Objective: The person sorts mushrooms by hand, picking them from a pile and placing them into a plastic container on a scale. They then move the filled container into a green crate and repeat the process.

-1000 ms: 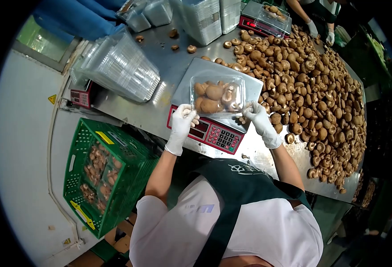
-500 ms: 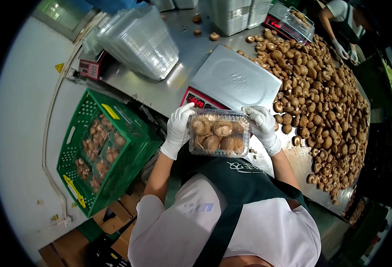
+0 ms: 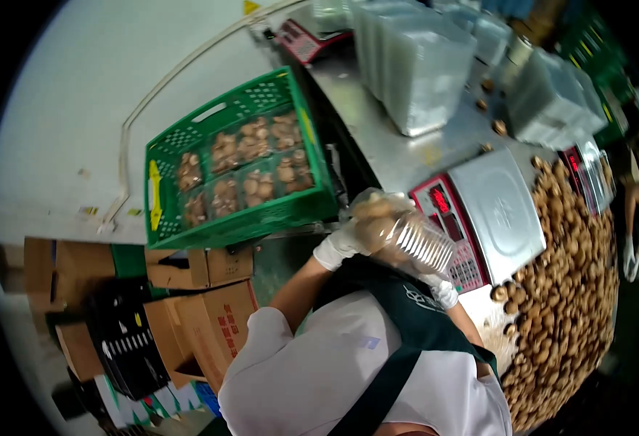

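Between my gloved hands is a clear plastic box of mushrooms [image 3: 399,231], tilted and blurred by motion. My left hand [image 3: 340,245] grips its left end. My right hand [image 3: 439,289] is at its lower right end, with the fingers partly hidden by the box. Just right of the box lies a scale [image 3: 497,207] with a red display and a bare metal plate. To the left, a green crate [image 3: 243,236] holds several clear boxes of mushrooms in rows.
Stacks of empty plastic boxes [image 3: 425,69] stand on the metal table [image 3: 348,94]. A big mushroom pile [image 3: 566,312] covers its right side. Cardboard boxes [image 3: 218,327] and a black crate [image 3: 123,341] are at lower left. A co-worker's gloved hand [image 3: 630,261] shows far right.
The view has turned left toward the green crate. The mushroom box, level before, is now tilted and held nearer the crate, away from the front of the scale.
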### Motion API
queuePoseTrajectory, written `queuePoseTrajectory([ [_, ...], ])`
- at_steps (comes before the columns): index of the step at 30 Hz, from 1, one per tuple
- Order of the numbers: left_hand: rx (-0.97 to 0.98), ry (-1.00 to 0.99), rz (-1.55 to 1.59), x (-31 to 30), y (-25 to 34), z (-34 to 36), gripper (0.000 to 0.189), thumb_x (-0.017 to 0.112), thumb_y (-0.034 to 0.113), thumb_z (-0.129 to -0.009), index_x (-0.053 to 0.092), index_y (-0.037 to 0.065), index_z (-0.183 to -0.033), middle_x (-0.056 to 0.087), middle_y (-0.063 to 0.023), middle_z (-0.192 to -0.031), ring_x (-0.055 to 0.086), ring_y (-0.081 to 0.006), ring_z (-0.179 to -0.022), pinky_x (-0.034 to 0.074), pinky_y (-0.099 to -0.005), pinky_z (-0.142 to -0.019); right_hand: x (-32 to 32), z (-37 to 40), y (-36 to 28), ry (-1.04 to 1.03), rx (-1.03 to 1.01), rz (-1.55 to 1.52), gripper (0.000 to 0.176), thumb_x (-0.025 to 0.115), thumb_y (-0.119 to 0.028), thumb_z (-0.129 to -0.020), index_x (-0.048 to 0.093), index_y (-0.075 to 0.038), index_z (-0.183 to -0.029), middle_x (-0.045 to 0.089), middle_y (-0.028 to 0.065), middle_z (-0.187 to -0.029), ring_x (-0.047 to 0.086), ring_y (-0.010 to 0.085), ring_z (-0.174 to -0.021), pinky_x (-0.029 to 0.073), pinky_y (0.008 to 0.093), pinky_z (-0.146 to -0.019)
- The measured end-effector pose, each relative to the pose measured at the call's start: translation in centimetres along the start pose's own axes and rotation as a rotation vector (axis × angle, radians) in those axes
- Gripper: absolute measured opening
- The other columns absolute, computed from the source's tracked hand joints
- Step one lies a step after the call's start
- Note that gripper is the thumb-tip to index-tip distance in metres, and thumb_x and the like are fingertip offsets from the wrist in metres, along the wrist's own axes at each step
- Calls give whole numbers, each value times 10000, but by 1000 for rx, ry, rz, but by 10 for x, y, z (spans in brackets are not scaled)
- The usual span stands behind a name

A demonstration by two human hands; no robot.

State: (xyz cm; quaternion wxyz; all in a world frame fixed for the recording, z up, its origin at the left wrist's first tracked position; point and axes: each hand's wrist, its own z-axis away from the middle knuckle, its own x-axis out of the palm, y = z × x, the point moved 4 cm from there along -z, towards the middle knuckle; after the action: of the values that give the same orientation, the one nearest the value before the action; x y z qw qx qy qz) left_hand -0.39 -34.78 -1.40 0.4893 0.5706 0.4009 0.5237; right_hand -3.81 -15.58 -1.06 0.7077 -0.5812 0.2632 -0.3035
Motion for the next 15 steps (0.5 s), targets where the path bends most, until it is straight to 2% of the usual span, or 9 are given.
queuePoseTrajectory([
  [2, 296, 129, 247, 2, 69, 17, 708, 604, 442, -875, 343, 46, -1401, 459, -138, -1356, 379, -248, -1313, 290, -411, -1111, 18, -11, 16, -94, 138, -56, 254, 767, -98, -748, 627, 12, -930, 636, 55, -926, 602, 122, -865, 495, 250, -752],
  [3, 186, 177, 446, -6, 93, 17, 607, 724, 302, -779, 499, 6, -1258, 522, -87, -1261, 460, -217, -1212, 330, -345, -1055, 25, -19, 11, -130, 212, -81, 259, 764, -108, -758, 622, 20, -933, 630, 58, -926, 598, 122, -865, 493, 249, -758],
  [4, 86, 371, 418, -32, 79, 21, 571, 667, 336, -836, 495, 1, -1265, 568, -103, -1209, 571, -210, -1080, 445, -324, -956, 27, -25, -1, -149, 203, -74, 259, 764, -108, -758, 622, 20, -933, 630, 58, -926, 598, 122, -865, 493, 249, -758],
  [6, -77, 611, 610, -72, 110, 37, 522, 604, 362, -887, 510, -10, -1240, 613, -114, -1130, 646, -200, -904, 544, -300, -767, 35, -33, -55, -253, 88, 192, 85, 649, -41, -866, 644, 18, -927, 688, 73, -944, 622, 98, -854, 503, 238, -792],
  [8, -33, 634, 348, -117, 159, 52, 490, 571, 377, -910, 531, -12, -1205, 643, -124, -1054, 669, -204, -811, 568, -305, -621, 25, -37, -40, -177, 120, 26, 111, 655, -33, -854, 661, 17, -953, 694, 54, -977, 623, 101, -890, 491, 235, -825],
  [10, 96, 798, 344, -168, 180, 51, 497, 598, 378, -897, 543, -32, -1174, 648, -142, -1024, 667, -206, -853, 575, -320, -641, 13, -36, -48, -132, 171, 96, 119, 624, -31, -880, 665, 25, -976, 697, 64, -962, 604, 72, -818, 485, 216, -788],
  [12, -181, 946, 280, -255, 157, 58, 521, 627, 374, -884, 538, -57, -1164, 645, -152, -1018, 666, -210, -868, 580, -326, -667, 0, -32, -35, -88, 197, 18, 131, 595, -48, -906, 653, 32, -993, 686, 63, -932, 579, 64, -749, 472, 198, -709],
  [14, -36, 920, 391, -316, 131, 37, 528, 658, 374, -866, 556, -68, -1135, 645, -156, -1009, 662, -221, -870, 577, -347, -696, -7, -27, -37, -41, 221, 1, 141, 593, -83, -917, 655, 28, -978, 670, 41, -857, 564, 60, -716, 457, 200, -680],
  [15, -11, 976, 383, -317, 129, 26, 523, 666, 403, -856, 589, -55, -1098, 646, -144, -1015, 659, -229, -869, 569, -357, -718, -12, -23, -35, -14, 254, 0, 144, 592, -97, -920, 657, 23, -967, 659, 31, -822, 561, 61, -708, 451, 199, -672],
])
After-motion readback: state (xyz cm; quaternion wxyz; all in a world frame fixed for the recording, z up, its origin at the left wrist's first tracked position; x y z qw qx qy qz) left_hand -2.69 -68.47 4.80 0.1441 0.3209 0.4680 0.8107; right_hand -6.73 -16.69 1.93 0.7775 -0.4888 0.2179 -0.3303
